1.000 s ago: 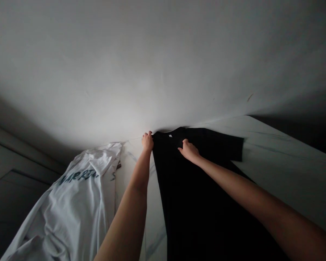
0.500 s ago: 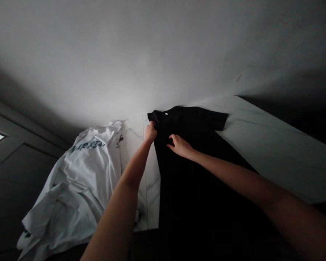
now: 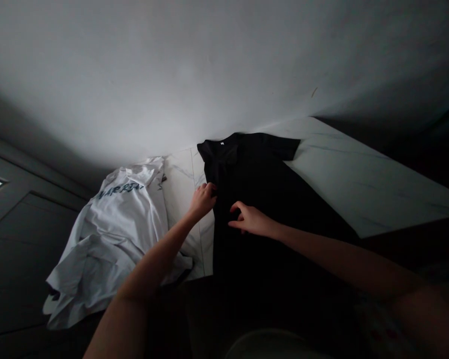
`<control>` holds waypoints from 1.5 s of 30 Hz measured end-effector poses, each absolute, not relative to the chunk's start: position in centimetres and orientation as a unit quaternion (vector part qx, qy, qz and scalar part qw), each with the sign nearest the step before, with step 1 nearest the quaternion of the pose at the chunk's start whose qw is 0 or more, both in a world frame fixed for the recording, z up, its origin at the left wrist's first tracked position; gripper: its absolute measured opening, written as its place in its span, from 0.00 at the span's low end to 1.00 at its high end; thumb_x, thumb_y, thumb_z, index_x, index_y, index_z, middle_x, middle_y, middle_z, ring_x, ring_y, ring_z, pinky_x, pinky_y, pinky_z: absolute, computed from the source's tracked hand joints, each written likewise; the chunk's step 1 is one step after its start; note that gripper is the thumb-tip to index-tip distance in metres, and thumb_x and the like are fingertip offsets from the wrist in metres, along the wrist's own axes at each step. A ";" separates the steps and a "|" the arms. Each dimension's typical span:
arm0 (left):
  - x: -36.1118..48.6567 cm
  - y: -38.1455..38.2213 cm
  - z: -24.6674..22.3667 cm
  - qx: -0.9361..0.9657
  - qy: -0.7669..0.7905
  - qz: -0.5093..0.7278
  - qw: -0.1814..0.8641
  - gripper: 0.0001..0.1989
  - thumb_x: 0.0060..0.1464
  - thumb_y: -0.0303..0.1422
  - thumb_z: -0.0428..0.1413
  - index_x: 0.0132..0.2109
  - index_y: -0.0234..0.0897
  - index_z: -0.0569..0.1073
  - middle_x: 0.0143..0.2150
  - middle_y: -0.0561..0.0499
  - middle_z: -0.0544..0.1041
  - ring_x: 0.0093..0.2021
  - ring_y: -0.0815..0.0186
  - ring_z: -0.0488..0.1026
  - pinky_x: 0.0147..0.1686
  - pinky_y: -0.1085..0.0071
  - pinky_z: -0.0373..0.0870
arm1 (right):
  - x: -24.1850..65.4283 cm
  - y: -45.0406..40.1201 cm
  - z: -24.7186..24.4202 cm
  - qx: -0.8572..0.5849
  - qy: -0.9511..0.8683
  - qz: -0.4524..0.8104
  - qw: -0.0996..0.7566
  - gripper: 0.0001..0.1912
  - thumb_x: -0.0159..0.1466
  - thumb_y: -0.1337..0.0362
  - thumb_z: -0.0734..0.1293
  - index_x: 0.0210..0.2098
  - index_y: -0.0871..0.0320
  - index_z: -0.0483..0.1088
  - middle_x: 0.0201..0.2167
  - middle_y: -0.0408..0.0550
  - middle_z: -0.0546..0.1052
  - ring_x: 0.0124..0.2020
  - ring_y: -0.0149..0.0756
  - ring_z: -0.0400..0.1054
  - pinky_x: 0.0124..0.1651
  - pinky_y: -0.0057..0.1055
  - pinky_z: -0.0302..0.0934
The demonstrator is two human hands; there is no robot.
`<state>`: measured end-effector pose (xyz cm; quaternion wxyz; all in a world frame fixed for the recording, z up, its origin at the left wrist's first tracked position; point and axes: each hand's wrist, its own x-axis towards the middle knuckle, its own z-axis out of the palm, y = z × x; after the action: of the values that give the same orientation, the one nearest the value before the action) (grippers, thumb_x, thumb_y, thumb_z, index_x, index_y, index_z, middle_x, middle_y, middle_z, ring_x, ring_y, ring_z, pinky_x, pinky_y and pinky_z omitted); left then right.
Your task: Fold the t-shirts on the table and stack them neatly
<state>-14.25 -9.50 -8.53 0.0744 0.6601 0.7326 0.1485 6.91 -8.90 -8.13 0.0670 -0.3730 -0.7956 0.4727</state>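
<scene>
A black short-sleeved shirt (image 3: 262, 174) lies spread on a white marble-patterned table, with a small white label inside its neckline. Its lower part runs into shadow at the near edge, where details are lost. My left hand (image 3: 203, 200) has its fingers closed on the shirt's left side edge, below the shoulder. Over the middle of the shirt, my right hand (image 3: 251, 219) is curved, thumb and forefinger apart, with nothing visible between them. Whether its fingertips touch the cloth I cannot tell.
Left of the black shirt lies a wrinkled white shirt (image 3: 123, 214) with dark lettering, hanging past the near edge. The marble-patterned table (image 3: 344, 169) meets a grey wall (image 3: 209, 65) at the back. A panelled door (image 3: 26, 239) stands at far left.
My left hand has slid from near the shirt's shoulder down its left edge, toward me. My right hand has come slightly nearer too. The view has shifted a little.
</scene>
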 end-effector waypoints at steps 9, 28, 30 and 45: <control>-8.3 -25.5 -9.2 0.660 0.674 0.296 0.150 0.13 0.64 0.33 0.49 0.54 0.41 0.68 0.50 0.45 0.72 0.52 0.60 0.70 0.54 0.58 0.69 | 8.9 -15.1 -9.9 -0.322 -0.729 0.564 0.215 0.08 0.59 0.69 0.66 0.39 0.56 0.70 0.32 0.41 0.76 0.34 0.32 0.71 0.39 0.29 0.63; -4.1 -32.1 -16.3 0.629 0.695 0.338 -0.087 0.17 0.54 0.20 0.49 0.44 0.43 0.75 0.41 0.47 0.75 0.39 0.64 0.74 0.38 0.70 0.72 | 14.0 -16.0 -11.8 -0.364 -0.757 0.505 0.200 0.18 0.62 0.61 0.62 0.49 0.54 0.76 0.35 0.48 0.76 0.26 0.34 0.69 0.28 0.32 0.66; -4.3 -32.7 -17.4 0.640 0.682 0.337 -0.105 0.15 0.57 0.23 0.49 0.44 0.43 0.76 0.39 0.46 0.76 0.39 0.63 0.75 0.38 0.69 0.73 | 14.0 -15.9 -11.9 -0.359 -0.774 0.480 0.201 0.18 0.61 0.64 0.62 0.49 0.53 0.77 0.33 0.47 0.76 0.25 0.32 0.67 0.28 0.30 0.65; -6.0 -30.1 -7.8 0.777 0.607 0.145 0.081 0.04 0.52 0.34 0.60 0.36 0.51 0.74 0.32 0.57 0.80 0.33 0.63 0.76 0.36 0.67 0.74 | 13.5 -15.3 -8.3 -0.337 -0.880 0.332 0.026 0.24 0.63 0.69 0.61 0.58 0.53 0.73 0.50 0.51 0.78 0.48 0.42 0.74 0.50 0.35 0.67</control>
<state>-5.97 -30.10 -7.83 0.0809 0.7768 0.6075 0.1449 13.53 -15.30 -8.25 0.0264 -0.3373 -0.8804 0.3323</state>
